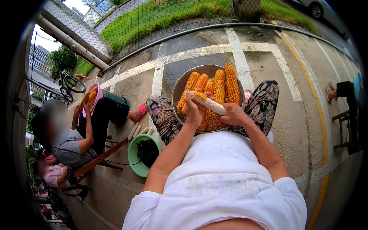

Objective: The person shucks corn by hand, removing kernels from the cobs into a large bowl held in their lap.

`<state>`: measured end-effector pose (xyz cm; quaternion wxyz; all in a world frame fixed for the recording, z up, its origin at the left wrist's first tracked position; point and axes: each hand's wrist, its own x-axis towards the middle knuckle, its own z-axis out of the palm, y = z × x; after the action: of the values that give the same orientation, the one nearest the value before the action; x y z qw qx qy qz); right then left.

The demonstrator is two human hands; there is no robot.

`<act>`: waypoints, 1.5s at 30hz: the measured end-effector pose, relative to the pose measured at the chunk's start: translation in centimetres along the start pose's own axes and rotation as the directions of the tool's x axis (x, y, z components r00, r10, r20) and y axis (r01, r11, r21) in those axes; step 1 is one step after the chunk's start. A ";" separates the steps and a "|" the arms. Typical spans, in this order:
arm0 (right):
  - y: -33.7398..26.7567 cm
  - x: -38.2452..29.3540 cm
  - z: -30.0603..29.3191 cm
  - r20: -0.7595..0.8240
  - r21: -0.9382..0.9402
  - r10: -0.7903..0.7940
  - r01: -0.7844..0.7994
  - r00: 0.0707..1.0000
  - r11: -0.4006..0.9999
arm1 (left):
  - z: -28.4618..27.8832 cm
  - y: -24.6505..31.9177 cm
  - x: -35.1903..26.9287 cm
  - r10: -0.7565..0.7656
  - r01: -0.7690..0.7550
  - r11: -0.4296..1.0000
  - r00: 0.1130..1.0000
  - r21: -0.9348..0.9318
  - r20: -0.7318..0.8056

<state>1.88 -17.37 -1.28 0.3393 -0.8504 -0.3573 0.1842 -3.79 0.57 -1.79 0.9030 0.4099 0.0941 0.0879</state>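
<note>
Both hands hold one partly shelled corn cob (211, 104) above a round metal bowl (176, 86) resting between the knees. My left hand (195, 111) supports the cob's left end, where some orange kernels still cling. My right hand (233, 114) grips its bare white end at the right. Several ears of orange corn (219, 86) lean in the bowl, tips towards the far rim. Loose kernels (214, 123) lie at the near side of the bowl, partly hidden under the hands and cob.
At the left, a seated person (83, 141) holds corn over a pink basin (99, 96). Bare cobs (137, 130) lie on the concrete beside a green basin (133, 161) holding a black bag (148, 152). Another person's legs (345, 92) show at far right. A chain-link fence (178, 17) stands beyond.
</note>
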 end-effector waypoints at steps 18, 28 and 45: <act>0.2 0.2 0.4 -0.004 -0.024 0.000 0.000 1.000 1.000 | 0.2 0.0 0.4 0.017 -0.005 0.988 0.997 0.151 -0.078; -0.1 0.2 0.1 0.021 -0.020 0.014 -0.014 1.000 1.000 | 0.0 0.1 0.3 -0.006 0.012 0.992 0.999 0.124 -0.054; 0.0 0.3 0.4 -0.002 0.037 0.007 -0.007 1.000 0.999 | -0.3 0.1 0.3 0.003 -0.001 0.996 1.000 0.094 -0.024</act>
<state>1.89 -16.94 -1.54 0.3547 -0.8454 -0.3505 0.1913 -3.59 0.93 -1.95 0.8814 0.4510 0.1085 0.0890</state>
